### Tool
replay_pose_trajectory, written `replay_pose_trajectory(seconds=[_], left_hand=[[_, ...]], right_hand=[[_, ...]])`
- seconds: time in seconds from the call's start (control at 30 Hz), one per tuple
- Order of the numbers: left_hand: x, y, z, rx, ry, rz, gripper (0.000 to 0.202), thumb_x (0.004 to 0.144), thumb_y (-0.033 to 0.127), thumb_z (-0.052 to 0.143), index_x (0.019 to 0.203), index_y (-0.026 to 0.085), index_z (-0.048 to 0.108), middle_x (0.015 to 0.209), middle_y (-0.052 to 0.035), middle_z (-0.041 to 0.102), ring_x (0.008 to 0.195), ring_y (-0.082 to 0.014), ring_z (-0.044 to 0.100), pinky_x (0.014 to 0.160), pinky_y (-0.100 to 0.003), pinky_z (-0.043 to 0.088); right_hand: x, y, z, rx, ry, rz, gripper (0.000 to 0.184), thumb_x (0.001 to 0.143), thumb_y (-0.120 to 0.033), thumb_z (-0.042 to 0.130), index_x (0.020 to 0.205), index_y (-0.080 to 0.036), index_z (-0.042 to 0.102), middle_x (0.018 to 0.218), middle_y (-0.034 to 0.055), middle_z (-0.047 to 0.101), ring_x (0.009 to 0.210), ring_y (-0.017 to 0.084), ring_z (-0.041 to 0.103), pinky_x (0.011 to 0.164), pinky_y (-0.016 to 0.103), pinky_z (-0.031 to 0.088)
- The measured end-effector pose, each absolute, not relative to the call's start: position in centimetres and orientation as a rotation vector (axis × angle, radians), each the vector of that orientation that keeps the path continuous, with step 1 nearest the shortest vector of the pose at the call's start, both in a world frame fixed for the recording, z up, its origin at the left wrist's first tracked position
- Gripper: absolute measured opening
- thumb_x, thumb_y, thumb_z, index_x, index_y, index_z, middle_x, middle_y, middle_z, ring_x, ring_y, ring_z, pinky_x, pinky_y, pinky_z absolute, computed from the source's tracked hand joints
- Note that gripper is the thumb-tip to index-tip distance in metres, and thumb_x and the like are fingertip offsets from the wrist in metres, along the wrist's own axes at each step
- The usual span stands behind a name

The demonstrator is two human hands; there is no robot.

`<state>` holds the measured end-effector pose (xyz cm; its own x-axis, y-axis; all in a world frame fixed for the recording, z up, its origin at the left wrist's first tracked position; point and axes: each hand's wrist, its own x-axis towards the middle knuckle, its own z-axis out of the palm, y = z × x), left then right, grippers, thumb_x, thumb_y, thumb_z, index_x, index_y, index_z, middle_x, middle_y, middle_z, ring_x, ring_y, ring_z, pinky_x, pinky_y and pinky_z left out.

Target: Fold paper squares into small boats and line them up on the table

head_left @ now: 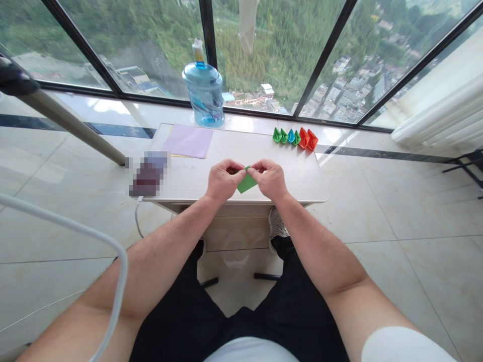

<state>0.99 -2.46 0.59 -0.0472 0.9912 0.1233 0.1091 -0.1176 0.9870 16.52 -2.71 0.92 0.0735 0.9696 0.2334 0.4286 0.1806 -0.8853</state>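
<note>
The left hand and right hand pinch green paper between their fingers. It looks light, foldable (tearable, probably); edges suit gripping.

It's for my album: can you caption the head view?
Left hand and right hand pinch green paper over a table, colourful folded paper shapes beyond.

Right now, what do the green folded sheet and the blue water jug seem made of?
Green folded sheet: probably matte paper, judging by its thin, crisp edges. Blue water jug: likely smooth, glossy plastic; it looks see-through, with bright highlights.
</note>
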Motion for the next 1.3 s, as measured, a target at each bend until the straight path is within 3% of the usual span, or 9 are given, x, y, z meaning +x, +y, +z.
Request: replay_pose_trajectory(seconds=[0.1,0.7,1.17,1.3], left_hand=[[1.2,-2.4,0.4,1.325,1.269,1.299,0.019,0.065,0.033,0.077,0.073,0.018,0.069,0.08,-0.0032,0.073,0.074,-0.0169,0.065,0.072,-0.031,0.053],[1.3,-2.2,-0.1,1.066,1.16,1.275,0.023,0.056,0.03,0.082,0.067,0.018,0.066,0.066,0.0009,0.065,0.064,-0.0132,0.057,0.064,-0.028,0.045],[1.6,-2.5,0.3,1.082,1.174,1.304,0.024,0.059,0.03,0.08,0.07,0.019,0.062,0.067,0.0012,0.063,0.063,-0.0129,0.056,0.061,-0.027,0.045],[1.0,-2.4,0.7,1.144,1.173,1.217,0.021,0.06,0.027,0.078,0.077,0.019,0.067,0.067,0.0003,0.067,0.062,-0.0138,0.058,0.059,-0.027,0.045]], right_hand=[[16.4,-2.7,1.0,-1.427,-1.508,0.733,0.014,0.077,-0.035,0.071,0.074,-0.021,0.07,0.076,-0.0002,0.07,0.076,0.016,0.063,0.077,0.031,0.05],[16.2,-2.8,1.1,-1.433,-1.397,0.892,0.015,0.07,-0.034,0.076,0.069,-0.02,0.07,0.068,0.0012,0.072,0.066,0.017,0.065,0.063,0.029,0.05],[16.0,-2.6,0.9,-1.364,-1.341,0.898,0.019,0.067,-0.032,0.077,0.075,-0.021,0.064,0.072,-0.0003,0.07,0.069,0.016,0.065,0.068,0.03,0.053],[16.1,-2.5,0.9,-1.367,-1.347,0.92,0.018,0.067,-0.031,0.076,0.075,-0.021,0.063,0.072,-0.0004,0.069,0.069,0.015,0.064,0.067,0.03,0.052]])
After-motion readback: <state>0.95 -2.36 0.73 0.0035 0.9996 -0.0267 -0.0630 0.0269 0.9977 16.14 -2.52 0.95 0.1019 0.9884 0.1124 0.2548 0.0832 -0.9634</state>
